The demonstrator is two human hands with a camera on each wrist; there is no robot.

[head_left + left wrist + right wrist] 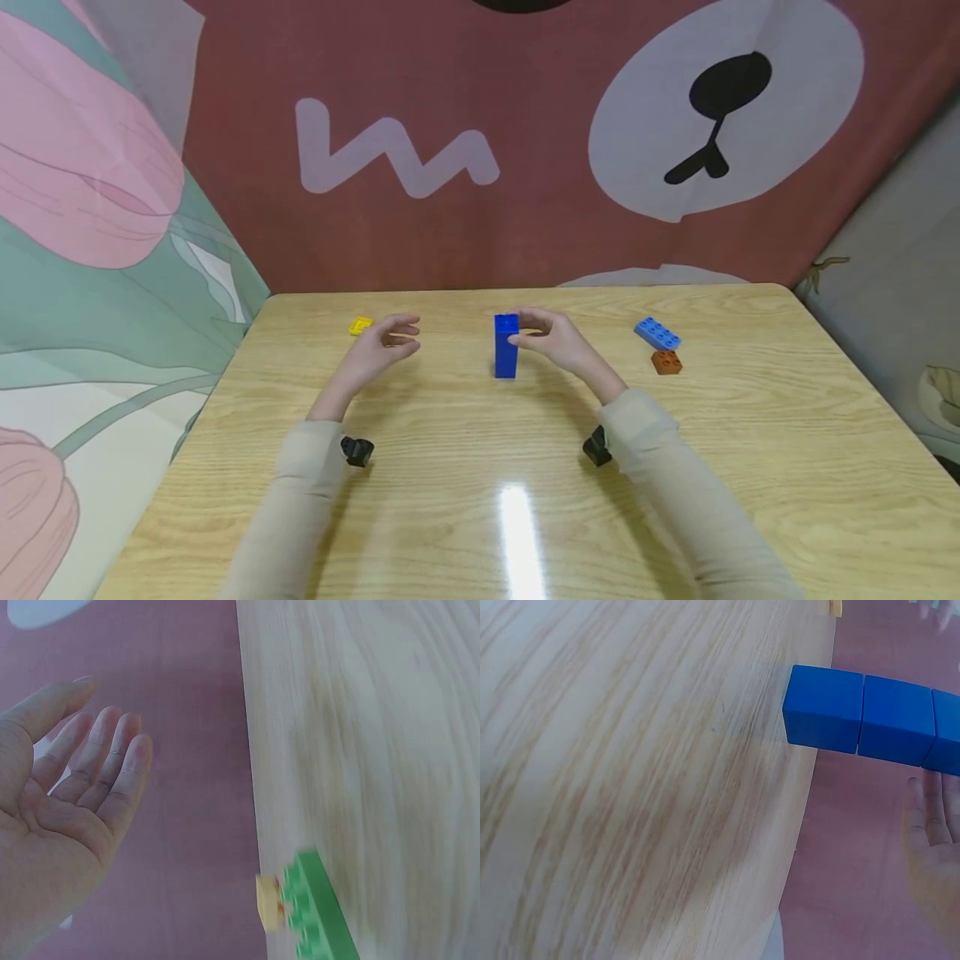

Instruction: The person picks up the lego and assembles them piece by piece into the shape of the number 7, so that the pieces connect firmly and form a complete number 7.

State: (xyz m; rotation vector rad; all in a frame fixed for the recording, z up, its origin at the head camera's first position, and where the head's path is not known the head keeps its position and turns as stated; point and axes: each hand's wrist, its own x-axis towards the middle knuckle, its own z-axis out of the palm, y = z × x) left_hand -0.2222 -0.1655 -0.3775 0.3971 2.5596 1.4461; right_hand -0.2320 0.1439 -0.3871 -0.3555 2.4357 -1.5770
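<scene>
A tower of stacked dark blue bricks (506, 348) stands upright near the table's far middle. My right hand (553, 337) holds its upper part from the right, thumb on the near face and fingers behind. In the right wrist view, the blue tower (859, 709) shows its flush joints, and part of the right hand (934, 847) is cut off by the frame. Left of the tower, my left hand (377, 343) hovers with relaxed, slightly bent fingers and nothing in them. Beyond it lies a yellow brick (361, 325). A green studded brick (322, 911) appears in the left wrist view beside a yellow one (268, 902).
On the right of the wooden table (435, 467) lie a lighter blue brick (657, 333) with several studs and an orange-brown brick (667, 362). A printed cloth (405, 242) rises behind the table's back edge. Small black cameras sit at both wrists.
</scene>
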